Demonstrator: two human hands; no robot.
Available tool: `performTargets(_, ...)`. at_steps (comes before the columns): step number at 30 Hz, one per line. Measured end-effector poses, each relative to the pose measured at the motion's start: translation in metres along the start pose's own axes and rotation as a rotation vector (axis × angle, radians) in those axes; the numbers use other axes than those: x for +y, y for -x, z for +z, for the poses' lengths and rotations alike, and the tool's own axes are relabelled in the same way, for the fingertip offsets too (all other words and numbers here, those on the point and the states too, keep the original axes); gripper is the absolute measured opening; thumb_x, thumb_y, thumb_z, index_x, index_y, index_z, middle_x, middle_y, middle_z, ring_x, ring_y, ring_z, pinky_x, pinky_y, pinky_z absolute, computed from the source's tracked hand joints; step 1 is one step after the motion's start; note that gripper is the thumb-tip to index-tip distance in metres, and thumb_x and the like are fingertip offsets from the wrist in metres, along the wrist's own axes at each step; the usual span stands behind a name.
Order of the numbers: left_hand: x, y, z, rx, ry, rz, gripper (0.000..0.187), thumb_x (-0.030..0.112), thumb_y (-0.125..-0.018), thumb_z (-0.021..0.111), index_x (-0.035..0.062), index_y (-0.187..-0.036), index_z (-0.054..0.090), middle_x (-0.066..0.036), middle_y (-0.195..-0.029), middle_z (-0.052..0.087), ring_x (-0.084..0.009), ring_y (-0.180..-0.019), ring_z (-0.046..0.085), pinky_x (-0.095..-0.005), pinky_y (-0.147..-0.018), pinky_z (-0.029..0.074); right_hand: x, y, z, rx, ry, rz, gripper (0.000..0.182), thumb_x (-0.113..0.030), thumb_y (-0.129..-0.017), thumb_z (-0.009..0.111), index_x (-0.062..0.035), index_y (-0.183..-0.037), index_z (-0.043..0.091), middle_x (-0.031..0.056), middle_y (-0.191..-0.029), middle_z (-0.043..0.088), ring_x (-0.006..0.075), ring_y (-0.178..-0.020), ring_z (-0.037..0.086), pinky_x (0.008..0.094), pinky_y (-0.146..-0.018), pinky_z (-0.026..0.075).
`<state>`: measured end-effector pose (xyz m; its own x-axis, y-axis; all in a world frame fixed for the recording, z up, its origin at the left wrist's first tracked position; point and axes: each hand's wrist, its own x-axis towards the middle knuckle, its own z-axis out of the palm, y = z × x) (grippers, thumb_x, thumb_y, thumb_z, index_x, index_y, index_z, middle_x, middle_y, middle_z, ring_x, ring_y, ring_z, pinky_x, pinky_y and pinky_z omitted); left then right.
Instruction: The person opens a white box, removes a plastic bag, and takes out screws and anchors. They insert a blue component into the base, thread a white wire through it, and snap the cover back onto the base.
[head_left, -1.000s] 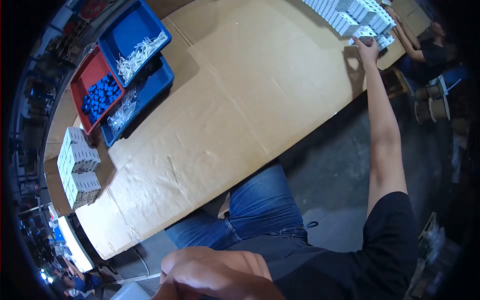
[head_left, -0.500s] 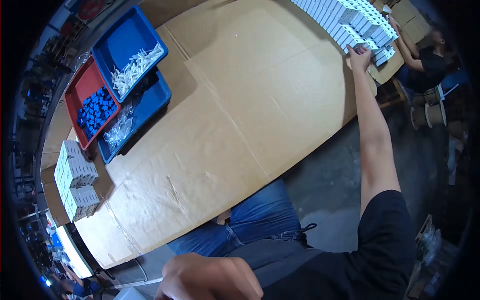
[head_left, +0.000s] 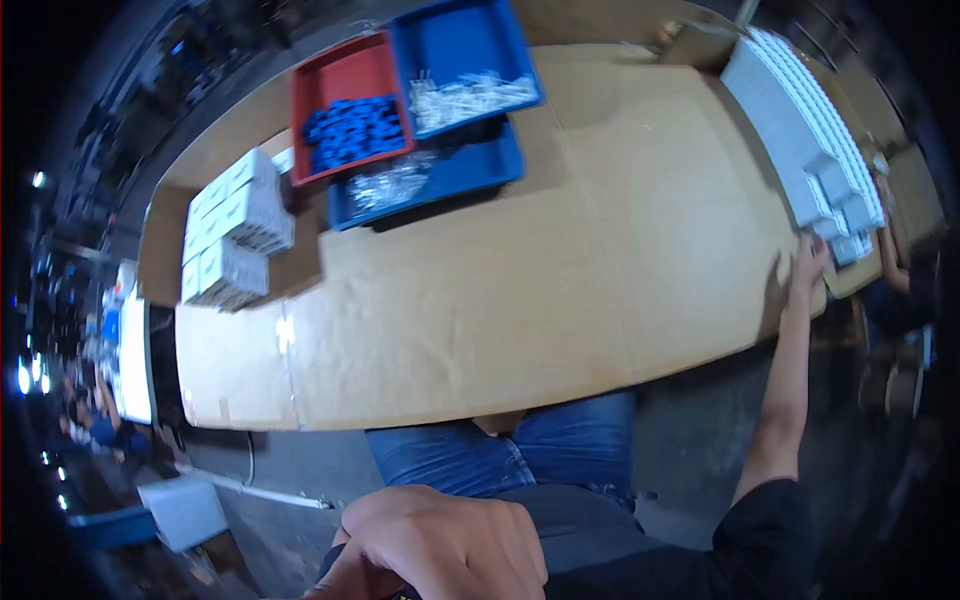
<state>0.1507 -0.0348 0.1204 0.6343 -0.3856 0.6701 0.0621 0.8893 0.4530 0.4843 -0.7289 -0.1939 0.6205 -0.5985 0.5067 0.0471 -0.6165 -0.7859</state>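
My right hand (head_left: 811, 262) reaches out to the near end of a long stack of small white boxes (head_left: 780, 125) at the right of the table. Its fingers are curled against the lowest boxes there; what they hold is small and blurred. My left hand (head_left: 445, 540) is close to the camera in front of my chest, with its fingers bent inward. Whatever lies inside that hand is hidden.
Cardboard covers the table (head_left: 500, 310). Toward the back are a red tray (head_left: 300, 88) of blue parts, a blue tray (head_left: 450, 45) of white pieces, and a lower blue tray (head_left: 470, 185) with clear bags. White boxes (head_left: 235, 230) stand stacked at left. Another person's arm (head_left: 890, 235) shows far right.
My view has turned, so the table now lies more level and the trays appear farther right. My right hand stays at the stack's near end; the left remains by my chest.
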Motion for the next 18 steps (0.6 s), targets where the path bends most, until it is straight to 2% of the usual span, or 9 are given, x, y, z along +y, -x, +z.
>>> performTargets(1,0.011,0.008,0.004,0.016,-0.038,0.01,0.088,0.07,-0.1,0.048,-0.0126,-0.125,0.063,-0.009,-0.071,0.063,-0.0096,-0.053,0.053,-0.024,-0.049,0.038,-0.027,0.024,-0.006,-0.029,0.051,-0.006,0.058,-0.019,-0.094,0.074,0.0077,-0.141,0.052,0.0204,-0.138,0.06,0.0275,-0.126,0.06,0.0375,-0.104,0.049)
performTargets(2,0.021,0.018,0.007,0.04,-0.076,0.025,0.087,0.07,-0.1,0.048,-0.0122,-0.126,0.063,-0.009,-0.072,0.063,-0.0094,-0.054,0.053,-0.0238,-0.049,0.038,-0.066,0.048,-0.007,-0.066,0.026,0.075,0.054,-0.016,-0.095,0.072,0.0057,-0.141,0.054,0.0182,-0.136,0.062,0.0256,-0.124,0.06,0.036,-0.103,0.05)
performTargets(6,0.054,0.054,0.008,0.199,-0.244,0.051,0.085,0.069,-0.102,0.045,-0.0104,-0.128,0.062,-0.007,-0.074,0.063,-0.0086,-0.056,0.054,-0.0228,-0.052,0.039,-0.118,0.106,0.002,-0.197,-0.125,0.055,0.04,-0.009,-0.101,0.066,0.0043,-0.138,0.057,0.0157,-0.138,0.062,0.0228,-0.12,0.063,0.0329,-0.104,0.05)
performTargets(8,0.069,0.075,-0.002,0.387,-0.393,0.02,0.083,0.068,-0.104,0.044,-0.0094,-0.129,0.062,-0.006,-0.075,0.063,-0.0082,-0.058,0.054,-0.0223,-0.053,0.039,-0.161,0.132,0.021,-0.241,-0.138,0.05,0.037,-0.006,-0.103,0.064,0.0047,-0.138,0.057,0.0161,-0.138,0.062,0.023,-0.121,0.064,0.0328,-0.105,0.05)
performTargets(11,0.093,0.115,-0.035,0.815,-0.728,-0.046,0.081,0.067,-0.105,0.043,-0.0081,-0.131,0.061,-0.004,-0.077,0.064,-0.0076,-0.059,0.054,-0.0215,-0.055,0.04,-0.241,0.163,0.048,-0.359,-0.272,-0.025,0.036,-0.004,-0.104,0.06,0.0057,-0.139,0.056,0.0173,-0.139,0.061,0.0235,-0.124,0.063,0.0334,-0.108,0.049)
performTargets(13,0.113,0.15,-0.062,1.085,-0.964,-0.052,0.06,0.049,-0.111,0.042,-0.0039,-0.129,0.064,-0.005,-0.072,0.061,-0.0085,-0.056,0.05,-0.0254,-0.052,0.038,-0.301,0.181,0.066,-0.409,-0.347,-0.114,0.035,-0.003,-0.106,0.056,0.0059,-0.14,0.053,0.0183,-0.138,0.062,0.024,-0.127,0.063,0.0345,-0.11,0.049)
performTargets(15,0.136,0.194,-0.087,1.328,-1.271,-0.136,0.042,0.028,-0.111,0.045,-0.004,-0.13,0.063,-0.003,-0.078,0.062,-0.0072,-0.064,0.053,-0.0236,-0.058,0.041,-0.356,0.194,0.088,-0.444,-0.37,-0.211,0.036,-0.004,-0.107,0.055,0.0053,-0.141,0.052,0.0188,-0.138,0.062,0.024,-0.127,0.063,0.0346,-0.111,0.049)
performTargets(17,0.16,0.243,-0.114,1.425,-1.469,-0.143,0.033,0.018,-0.108,0.051,-0.0031,-0.131,0.063,-0.002,-0.084,0.064,-0.0066,-0.074,0.055,-0.022,-0.067,0.043,-0.415,0.21,0.109,-0.485,-0.355,-0.285,0.036,-0.006,-0.108,0.055,0.0048,-0.141,0.052,0.0193,-0.137,0.063,0.0239,-0.127,0.063,0.0351,-0.112,0.048)
performTargets(18,0.173,0.269,-0.123,1.461,-1.591,-0.205,0.031,0.014,-0.105,0.057,-0.001,-0.131,0.065,-0.002,-0.088,0.066,-0.0085,-0.083,0.058,-0.0244,-0.077,0.045,-0.446,0.216,0.122,-0.497,-0.348,-0.327,0.036,-0.006,-0.108,0.055,0.0046,-0.141,0.052,0.0196,-0.137,0.064,0.0239,-0.127,0.063,0.0354,-0.113,0.048)
